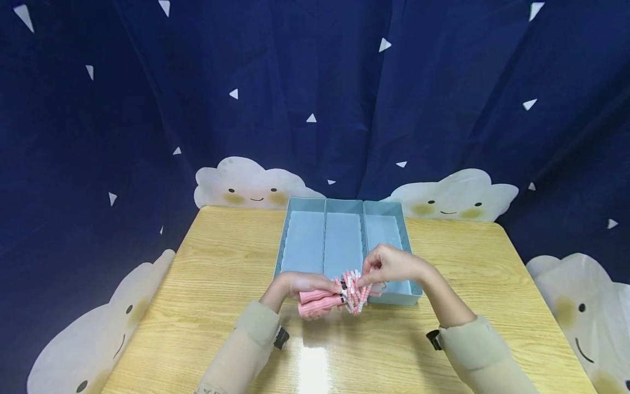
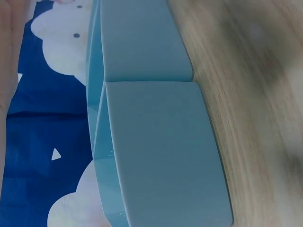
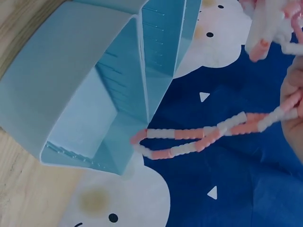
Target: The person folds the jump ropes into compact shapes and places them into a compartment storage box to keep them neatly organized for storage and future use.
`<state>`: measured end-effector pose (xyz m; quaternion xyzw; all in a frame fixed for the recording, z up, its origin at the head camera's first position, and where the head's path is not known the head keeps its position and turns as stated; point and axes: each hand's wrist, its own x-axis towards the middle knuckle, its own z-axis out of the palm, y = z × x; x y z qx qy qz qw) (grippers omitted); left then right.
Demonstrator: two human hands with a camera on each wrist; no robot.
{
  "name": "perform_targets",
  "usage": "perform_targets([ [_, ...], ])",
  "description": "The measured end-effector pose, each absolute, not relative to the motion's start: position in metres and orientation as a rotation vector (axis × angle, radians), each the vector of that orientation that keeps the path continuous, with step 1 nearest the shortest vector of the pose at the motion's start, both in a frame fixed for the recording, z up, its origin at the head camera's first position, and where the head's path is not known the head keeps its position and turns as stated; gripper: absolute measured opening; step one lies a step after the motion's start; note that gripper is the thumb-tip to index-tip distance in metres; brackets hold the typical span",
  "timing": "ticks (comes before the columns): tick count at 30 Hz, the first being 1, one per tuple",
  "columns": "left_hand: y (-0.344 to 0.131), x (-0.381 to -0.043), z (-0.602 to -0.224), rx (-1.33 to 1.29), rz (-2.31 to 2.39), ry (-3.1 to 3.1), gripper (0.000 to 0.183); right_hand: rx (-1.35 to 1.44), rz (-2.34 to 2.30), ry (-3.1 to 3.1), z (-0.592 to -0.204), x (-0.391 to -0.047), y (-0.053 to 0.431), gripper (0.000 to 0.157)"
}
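A jump rope with two pink handles [image 1: 320, 307] and pink-and-white beaded rope [image 1: 353, 293] is held above the near edge of a light blue tray [image 1: 343, 241]. My left hand [image 1: 307, 282] grips the handles, which lie side by side, pointing left. With thumb and fingers, my right hand [image 1: 392, 265] pinches the bunched beaded part. In the right wrist view, a loop of the beaded rope [image 3: 187, 142] hangs out from the right hand [image 3: 292, 116] toward the tray. Only part of the left hand [image 2: 10, 52] shows in the left wrist view; its fingertips are hidden there.
The tray has three long compartments and stands on a wooden table [image 1: 231, 251], toward the back. Behind and around the table hangs a dark blue curtain [image 1: 275, 126] with white triangles and smiling clouds.
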<state>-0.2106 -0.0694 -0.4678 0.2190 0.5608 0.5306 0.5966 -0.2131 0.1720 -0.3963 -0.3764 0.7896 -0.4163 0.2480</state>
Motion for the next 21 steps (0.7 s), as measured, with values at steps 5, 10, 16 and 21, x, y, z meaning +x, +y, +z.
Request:
perform_targets([
  [5, -0.069, -0.210, -0.470, 0.508, 1.196, 1.275, 0.040, -1.091, -1.139, 2.057, -0.400, -0.217, 0.177, 0.014],
  [10, -0.070, -0.210, -0.471, 0.514, 1.191, 1.251, 0.041, -1.115, -1.151, 2.020, -0.401, -0.218, 0.179, 0.012],
  [16, -0.069, -0.210, -0.470, 0.506, 1.187, 1.233, 0.039, -1.110, -1.171, 2.041, -0.405, -0.221, 0.180, 0.010],
  [21, -0.069, -0.209, -0.468, 0.507, 1.201, 1.229, 0.047, -1.122, -1.227, 2.028, -0.408, -0.223, 0.180, 0.010],
])
